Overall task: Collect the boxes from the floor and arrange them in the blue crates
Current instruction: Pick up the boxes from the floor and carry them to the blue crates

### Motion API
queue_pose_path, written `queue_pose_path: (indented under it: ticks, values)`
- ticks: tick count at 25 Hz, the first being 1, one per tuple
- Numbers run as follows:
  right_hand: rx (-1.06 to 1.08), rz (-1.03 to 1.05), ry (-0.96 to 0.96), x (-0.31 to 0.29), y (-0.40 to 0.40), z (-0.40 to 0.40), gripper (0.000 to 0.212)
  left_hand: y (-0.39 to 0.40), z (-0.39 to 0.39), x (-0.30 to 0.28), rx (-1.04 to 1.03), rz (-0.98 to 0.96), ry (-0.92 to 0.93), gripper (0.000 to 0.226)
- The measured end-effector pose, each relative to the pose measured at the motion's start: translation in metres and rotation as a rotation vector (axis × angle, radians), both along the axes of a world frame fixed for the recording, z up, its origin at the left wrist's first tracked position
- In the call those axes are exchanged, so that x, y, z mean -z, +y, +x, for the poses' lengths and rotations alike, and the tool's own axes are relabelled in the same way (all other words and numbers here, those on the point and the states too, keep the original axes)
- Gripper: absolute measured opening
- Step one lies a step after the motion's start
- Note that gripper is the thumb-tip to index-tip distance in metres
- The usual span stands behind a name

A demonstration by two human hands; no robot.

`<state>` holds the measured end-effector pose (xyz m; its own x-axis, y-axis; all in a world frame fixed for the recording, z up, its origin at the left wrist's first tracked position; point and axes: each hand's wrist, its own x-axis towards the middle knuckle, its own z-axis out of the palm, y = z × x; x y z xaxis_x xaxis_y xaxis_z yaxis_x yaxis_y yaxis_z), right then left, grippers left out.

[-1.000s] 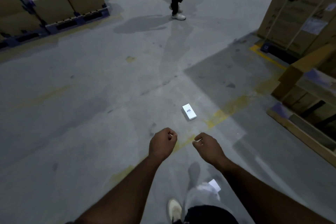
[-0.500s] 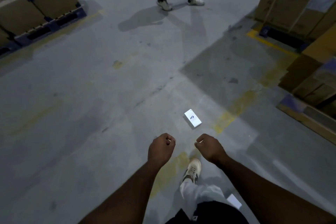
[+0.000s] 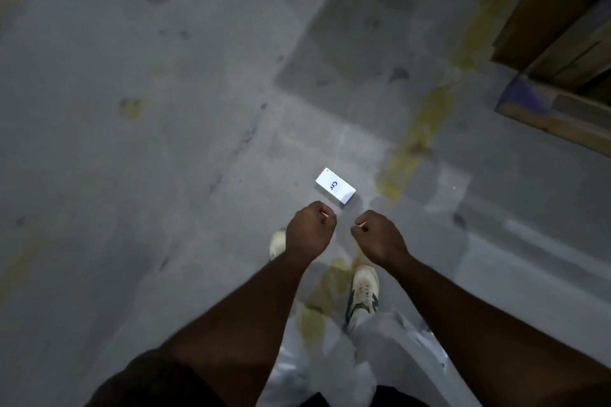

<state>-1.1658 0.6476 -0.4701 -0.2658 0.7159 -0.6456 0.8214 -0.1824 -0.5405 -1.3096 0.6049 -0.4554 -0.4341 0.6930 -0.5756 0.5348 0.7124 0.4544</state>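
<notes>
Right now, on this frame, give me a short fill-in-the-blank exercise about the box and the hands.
1. The white box lies on the ____.
2. Both hands, left hand and right hand, have ____ fingers and hold nothing.
3. The worn floor line beside the box is ____ in colour.
4. The number of blue crates in view is ____.

Missing words: floor; curled; yellow; zero

A small white rectangular cardboard box (image 3: 335, 188) lies flat on the grey concrete floor, broad face up. Short blue lettering is printed across the middle of that face; it reads roughly "Crr", though the letters are too small to make out with certainty. The box sits askew, its long sides running diagonally from upper left to lower right. A thin shaded side shows along its lower left edge. It looks closed and undamaged, resting apart from anything else.
</notes>
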Motion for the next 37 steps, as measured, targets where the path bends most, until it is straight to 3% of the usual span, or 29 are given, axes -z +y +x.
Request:
queue_pose_path:
  ticks: [4,9,13,18,23,26,28,30,31,34,37]
  values:
    - [0.137,-0.018,-0.037,0.1,0.026,-0.03,0.024,0.037,-0.032,0.108,0.074,-0.041,-0.046,0.016]
    - [0.315,0.01,-0.074,0.308,0.059,-0.08,0.04,0.061,-0.068,0.318,0.215,-0.102,-0.07,0.027]
    - [0.204,0.075,-0.118,0.448,0.071,-0.101,0.066,0.066,-0.085,0.451,0.209,-0.153,-0.112,0.032]
    - [-0.003,0.229,-0.234,0.545,0.09,-0.099,0.094,0.076,-0.083,0.545,-0.009,-0.263,-0.249,0.04]
    - [-0.083,0.297,-0.372,0.595,0.093,-0.108,0.099,0.083,-0.083,0.566,-0.081,-0.265,-0.299,0.043]
    - [-0.001,0.209,-0.3,0.595,0.088,-0.106,0.106,0.089,-0.082,0.551,-0.118,-0.238,-0.323,0.047]
    - [0.383,-0.069,-0.026,0.574,0.077,-0.099,0.105,0.093,-0.08,0.533,-0.188,-0.209,-0.367,0.069]
    - [0.915,-0.374,0.421,0.536,0.056,-0.078,0.079,0.094,-0.067,0.514,-0.245,-0.244,-0.437,0.094]
    - [1.048,-0.485,0.602,0.517,0.043,-0.066,0.064,0.093,-0.056,0.501,-0.242,-0.279,-0.512,0.092]
    - [1.202,-0.596,0.921,0.466,-0.001,-0.021,0.031,0.088,-0.004,0.464,-0.107,-0.44,-0.71,0.056]
    - [1.456,-0.537,0.997,0.436,-0.05,0.033,0.032,0.072,0.063,0.437,0.102,-0.497,-0.703,0.058]
